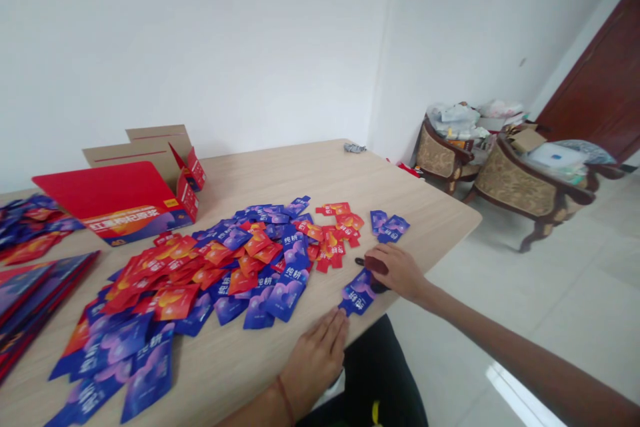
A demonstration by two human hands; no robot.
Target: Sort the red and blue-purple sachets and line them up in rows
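My left hand is at the table's front edge, its fingers pressed together and their tips on the narrow neck of a blue-purple sachet. This sachet lies flat, with white lettering on it. At its other end, my right hand is closed around a small black object; a dark part also shows below the fingers, and its kind cannot be made out. Just beyond the right hand lie a few blue sachets. Red sachets lie loosely to the left of that hand.
A big mixed heap of red sachets and blue sachets covers the table's middle. Behind it stands an opened red carton. Flat printed cardboard is stacked at left. Beyond the table, two armchairs hold bags and boxes.
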